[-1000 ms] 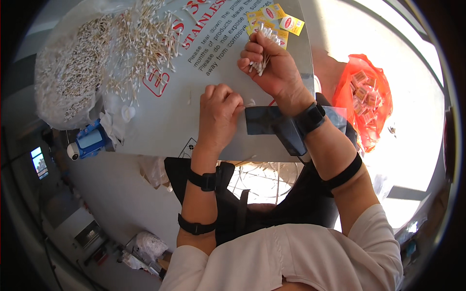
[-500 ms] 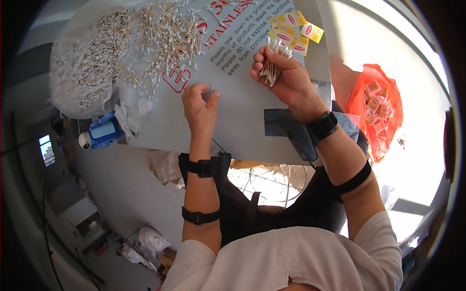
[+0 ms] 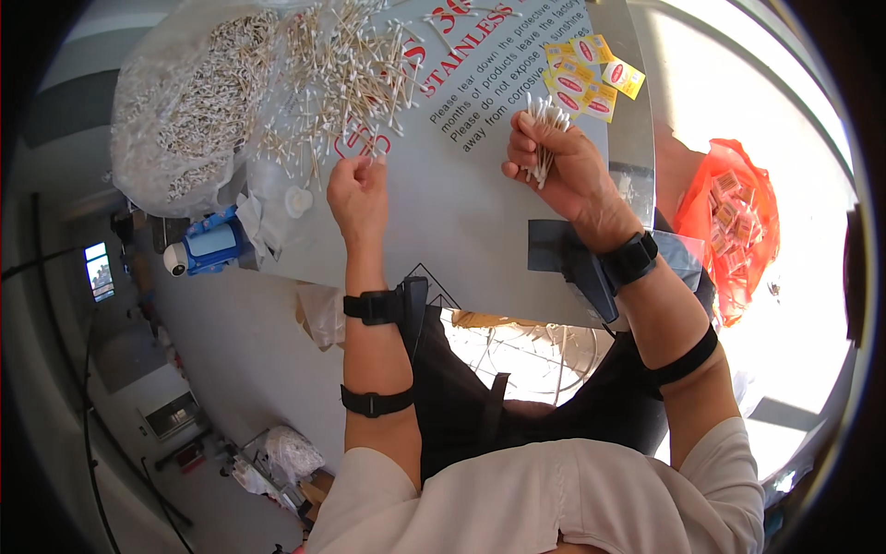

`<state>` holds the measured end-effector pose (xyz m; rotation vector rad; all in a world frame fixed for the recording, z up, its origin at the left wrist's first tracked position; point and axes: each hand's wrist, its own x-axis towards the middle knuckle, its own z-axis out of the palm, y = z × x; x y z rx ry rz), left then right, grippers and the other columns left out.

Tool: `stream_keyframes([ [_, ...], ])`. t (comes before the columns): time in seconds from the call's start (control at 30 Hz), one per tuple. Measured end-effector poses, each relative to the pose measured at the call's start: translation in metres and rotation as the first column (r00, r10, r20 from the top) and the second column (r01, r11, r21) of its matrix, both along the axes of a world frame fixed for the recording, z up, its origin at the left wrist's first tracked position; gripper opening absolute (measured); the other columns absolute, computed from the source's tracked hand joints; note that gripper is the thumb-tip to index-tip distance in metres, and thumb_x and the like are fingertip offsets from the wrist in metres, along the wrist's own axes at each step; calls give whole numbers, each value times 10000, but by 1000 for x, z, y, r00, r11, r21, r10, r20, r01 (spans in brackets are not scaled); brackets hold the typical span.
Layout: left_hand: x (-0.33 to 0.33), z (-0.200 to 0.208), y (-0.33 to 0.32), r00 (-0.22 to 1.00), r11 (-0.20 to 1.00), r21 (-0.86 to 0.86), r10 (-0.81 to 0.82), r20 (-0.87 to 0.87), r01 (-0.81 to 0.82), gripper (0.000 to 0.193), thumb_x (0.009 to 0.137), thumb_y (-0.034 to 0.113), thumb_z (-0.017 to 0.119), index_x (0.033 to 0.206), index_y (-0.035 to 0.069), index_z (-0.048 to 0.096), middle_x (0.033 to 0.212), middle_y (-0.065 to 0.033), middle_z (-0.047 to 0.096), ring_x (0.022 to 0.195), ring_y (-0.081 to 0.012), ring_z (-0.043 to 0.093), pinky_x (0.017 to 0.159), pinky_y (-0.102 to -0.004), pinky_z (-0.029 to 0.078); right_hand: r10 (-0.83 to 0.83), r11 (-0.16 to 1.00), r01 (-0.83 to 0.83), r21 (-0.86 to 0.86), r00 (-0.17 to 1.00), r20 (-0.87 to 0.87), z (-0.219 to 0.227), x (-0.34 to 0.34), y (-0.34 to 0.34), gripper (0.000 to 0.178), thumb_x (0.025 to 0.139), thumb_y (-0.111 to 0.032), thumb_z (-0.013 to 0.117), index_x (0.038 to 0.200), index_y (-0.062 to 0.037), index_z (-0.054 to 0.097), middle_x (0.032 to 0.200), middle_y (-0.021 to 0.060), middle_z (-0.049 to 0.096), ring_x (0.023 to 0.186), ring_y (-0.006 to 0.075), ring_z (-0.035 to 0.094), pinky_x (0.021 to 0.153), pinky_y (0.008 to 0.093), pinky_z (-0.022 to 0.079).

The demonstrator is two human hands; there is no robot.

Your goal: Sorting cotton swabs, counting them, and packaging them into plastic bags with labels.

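A bundle of white-tipped cotton swabs (image 3: 545,117) is gripped in my right hand (image 3: 580,182), its fingers wrapped round the sticks above the table. My left hand (image 3: 356,205) is at the lower edge of a loose heap of cotton swabs (image 3: 346,69). The left thumb and fingertips are drawn together. Whether a swab is between them I cannot make out. Left of the heap, a clear plastic bag (image 3: 189,120) bulges with many more swabs.
Several yellow printed cards (image 3: 591,78) lie beyond my right hand on the grey table (image 3: 443,222). A red bag (image 3: 734,222) of small packets stands right of the table. Dark plastic pieces (image 3: 551,245) lie under my right wrist. A blue-and-white device (image 3: 208,247) sits at the left edge.
My left hand has moved left, toward the swab heap, and its thumb and fingers have closed together. The right hand keeps the bundle, now more upright. The whole view has shifted slightly.
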<state>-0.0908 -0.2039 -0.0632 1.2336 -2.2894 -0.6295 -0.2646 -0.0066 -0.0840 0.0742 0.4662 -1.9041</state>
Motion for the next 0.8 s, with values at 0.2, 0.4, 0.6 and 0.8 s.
stream_keyframes([
  [0.2,-40,-8,-13,904,978,-33,205,376,-208,303,767,326,660,789,26,626,745,-131,634,749,-334,623,708,-433,484,0,999,-1,37,1000,28,0,-1,-2,143,890,-133,595,903,6,569,679,7,497,574,98,461,582,280,463],
  [0.4,-25,-10,43,873,988,-139,131,469,-74,194,772,219,625,743,32,585,711,-140,617,702,-324,613,657,-421,482,65,978,-39,206,991,-120,4,7,-3,144,863,-139,631,836,-1,597,660,9,538,557,93,484,521,268,451],
  [0.6,-51,5,105,987,959,248,-114,-112,139,85,776,76,614,784,9,562,657,-119,572,586,-267,563,595,-350,468,120,940,20,342,915,-385,14,21,-6,185,815,-183,696,812,-8,636,618,4,553,536,75,489,471,235,385],
  [0.8,-73,26,81,884,808,444,-189,-426,387,112,775,69,664,826,-19,617,701,4,577,611,-56,495,560,-205,413,-62,941,146,305,961,-271,7,7,0,171,830,-194,687,808,-29,648,664,18,591,537,77,475,494,221,364],
])
